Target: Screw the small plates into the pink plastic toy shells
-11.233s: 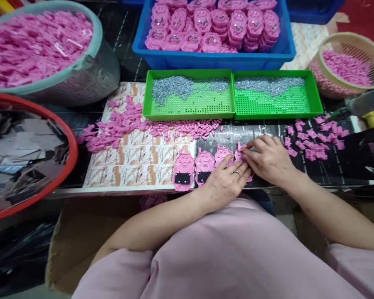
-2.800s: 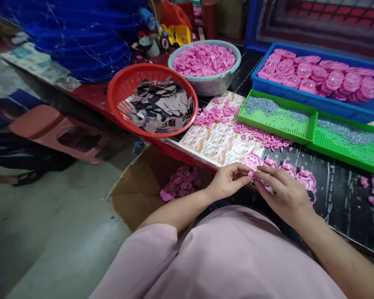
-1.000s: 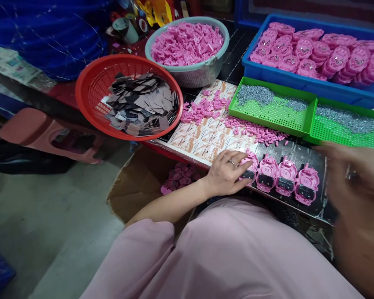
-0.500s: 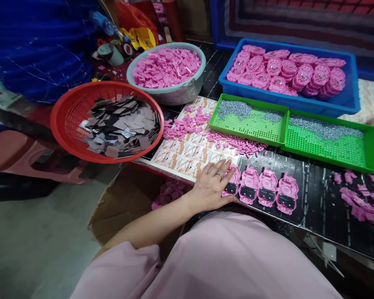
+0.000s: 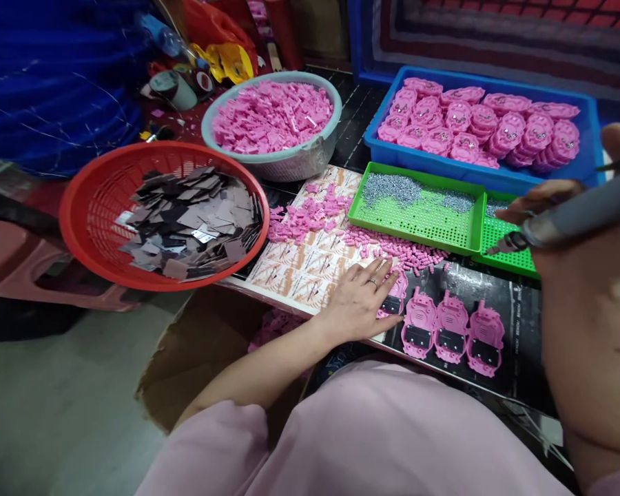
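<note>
My left hand [image 5: 359,303] lies flat with its fingers spread over the leftmost pink plastic casing [image 5: 399,284], partly hiding it. Three more pink casings [image 5: 450,320] stand in a row to its right, each with a black plate fixed by small screws across its lower part. At the right edge, my right hand [image 5: 581,275] is closed around a grey electric screwdriver [image 5: 589,210]. Its metal tip [image 5: 506,244] points left, above the green tray [image 5: 514,255] and apart from the casings.
Another green tray [image 5: 444,227] holds small screws. Behind stands a blue tray [image 5: 542,180] of stacked pink casings. A pale basin [image 5: 289,165] holds pink parts; a red basket [image 5: 90,241] holds dark flat plates. Small pink pieces [image 5: 397,248] lie loose on the table.
My right hand has come into view from the right with the electric screwdriver. My left hand stays on the leftmost casing. The view has shifted slightly.
</note>
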{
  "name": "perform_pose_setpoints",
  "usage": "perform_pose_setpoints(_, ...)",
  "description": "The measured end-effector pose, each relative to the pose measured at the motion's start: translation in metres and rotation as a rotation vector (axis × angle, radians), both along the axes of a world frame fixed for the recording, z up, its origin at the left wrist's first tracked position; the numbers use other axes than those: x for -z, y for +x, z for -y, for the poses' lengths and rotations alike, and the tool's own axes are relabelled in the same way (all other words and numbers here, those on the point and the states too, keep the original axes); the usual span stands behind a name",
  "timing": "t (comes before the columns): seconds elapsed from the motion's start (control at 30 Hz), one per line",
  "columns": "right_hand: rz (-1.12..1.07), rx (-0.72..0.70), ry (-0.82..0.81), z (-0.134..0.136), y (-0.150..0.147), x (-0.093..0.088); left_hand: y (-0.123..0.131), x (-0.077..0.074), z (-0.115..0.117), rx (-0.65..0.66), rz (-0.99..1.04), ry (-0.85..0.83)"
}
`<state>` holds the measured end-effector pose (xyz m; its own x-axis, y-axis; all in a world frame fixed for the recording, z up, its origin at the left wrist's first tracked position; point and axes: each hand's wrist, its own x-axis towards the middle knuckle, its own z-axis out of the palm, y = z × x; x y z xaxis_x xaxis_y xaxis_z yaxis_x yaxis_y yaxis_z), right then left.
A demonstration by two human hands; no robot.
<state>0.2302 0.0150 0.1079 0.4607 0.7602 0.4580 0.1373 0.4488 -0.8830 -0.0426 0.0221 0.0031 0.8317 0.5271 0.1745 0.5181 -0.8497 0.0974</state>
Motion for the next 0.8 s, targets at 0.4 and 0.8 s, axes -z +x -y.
perform_pose_setpoints(0.4,0.171,-0.014,-0.074,-0.077,-0.083,0.021,0.002,0.006,0.001,0.000,0.103,-0.011)
perform_pose_setpoints(0.8,0.289,-0.046,-0.086,-0.093,-0.094,0.037,0.003,0.006,0.001,-0.005,0.141,-0.040)
